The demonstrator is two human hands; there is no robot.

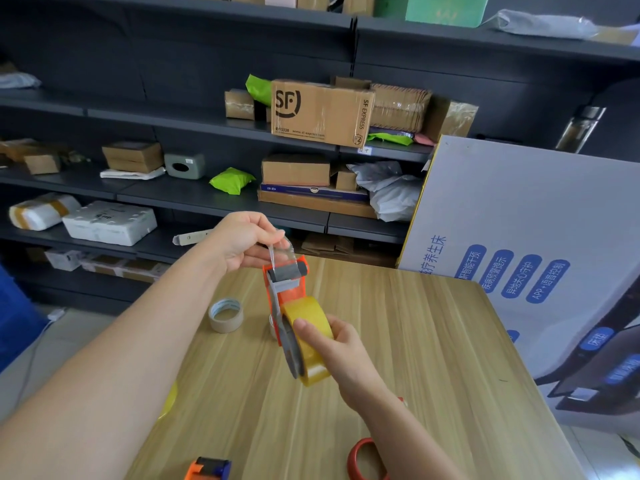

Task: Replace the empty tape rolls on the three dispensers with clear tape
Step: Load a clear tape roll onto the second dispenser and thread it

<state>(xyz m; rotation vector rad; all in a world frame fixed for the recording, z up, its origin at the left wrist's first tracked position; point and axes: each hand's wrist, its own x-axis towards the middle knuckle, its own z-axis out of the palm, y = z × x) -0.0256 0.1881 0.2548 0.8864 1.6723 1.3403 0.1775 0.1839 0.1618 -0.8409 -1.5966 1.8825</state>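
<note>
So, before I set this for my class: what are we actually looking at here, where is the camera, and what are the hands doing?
One picture, from a camera worn on a person's head, looking down at their own bare hands; no machine. The right hand grips an orange tape dispenser loaded with a yellowish tape roll. The left hand pinches the loose tape end above the dispenser's roller. On the wooden table lie an empty cardboard core, a red ring and part of another dispenser. Shelves of parcels stand behind.

Table: your wooden table (433,358), light striped grain.
Left of middle: an empty cardboard tape core (226,315) lies flat.
Near edge: you have an orange dispenser (207,469) and a red ring (363,460), both partly cut off.
</note>
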